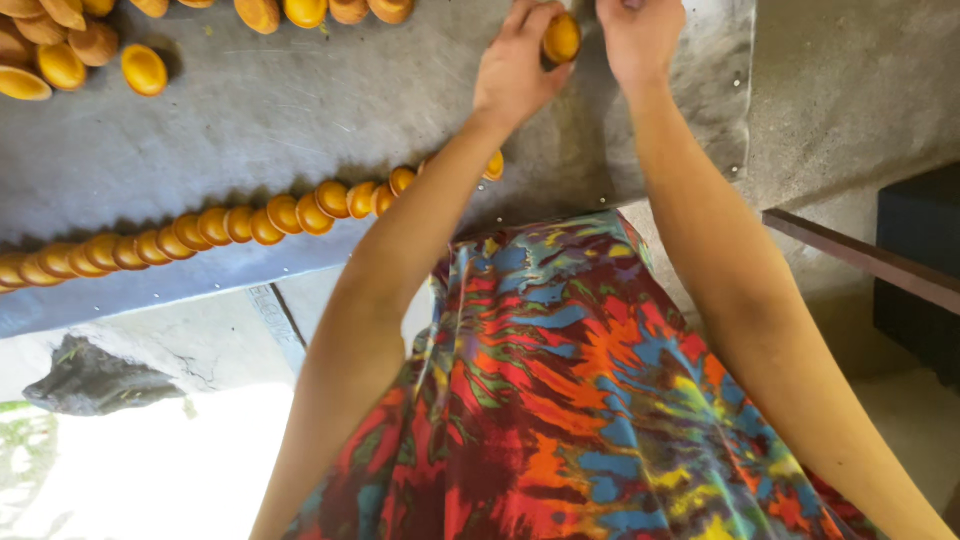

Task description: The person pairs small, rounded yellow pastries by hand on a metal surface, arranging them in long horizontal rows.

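Head view: left hand grips a small orange cup at 12 o'clock on the grey bench. Right hand closed just beside it, contents hidden. Row of orange cups runs toward 9 o'clock; loose cups at 10 o'clock.

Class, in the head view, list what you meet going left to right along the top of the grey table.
Heap of orange cup-shaped pieces → lone orange cup → left hand → orange piece held between the hands → right hand → table's bare right edge.
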